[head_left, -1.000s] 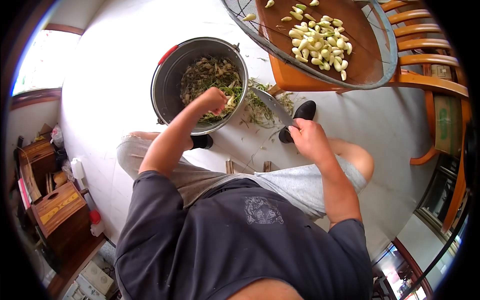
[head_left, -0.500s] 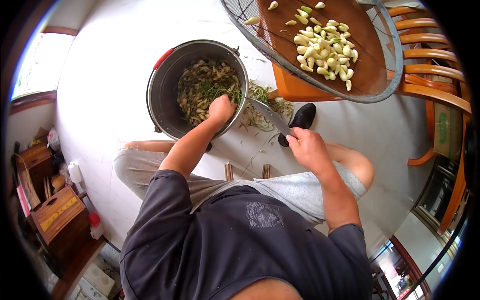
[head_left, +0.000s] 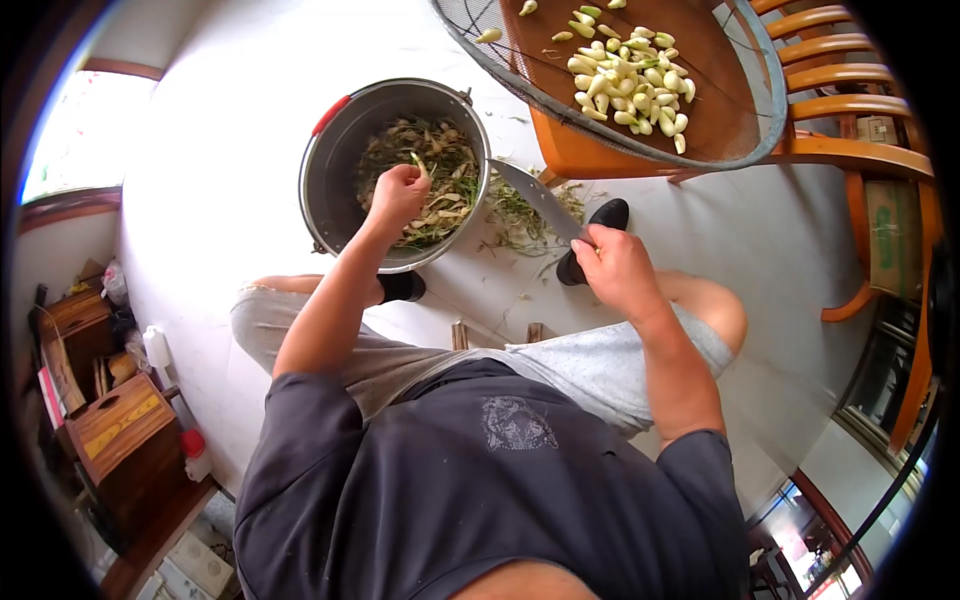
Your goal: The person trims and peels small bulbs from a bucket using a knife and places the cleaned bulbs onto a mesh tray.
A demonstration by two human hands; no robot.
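Observation:
My left hand (head_left: 399,197) is over the metal bucket (head_left: 317,215), its fingers pinched on a small pale bulb (head_left: 420,165) with a greenish tip. Below it in the bucket lies a heap of unpeeled bulbs (head_left: 450,212) mixed with green stalks and dry skins. My right hand (head_left: 617,265) grips the handle of a knife (head_left: 540,202). The blade points up and left, its tip close to the bucket's right rim. Upper right, a round mesh tray (head_left: 752,110) carries a pile of cleaned white bulbs (head_left: 640,85).
The tray rests over an orange wooden chair (head_left: 840,150). Green trimmings (head_left: 530,225) litter the floor between the bucket and my black shoe (head_left: 608,215). A wooden cabinet (head_left: 120,425) stands at the far left, and a cardboard box (head_left: 895,240) at the right.
My left hand has risen from the heap and shifted left, now with a bulb in its fingers. The right hand with the knife has barely moved. The view has shifted slightly.

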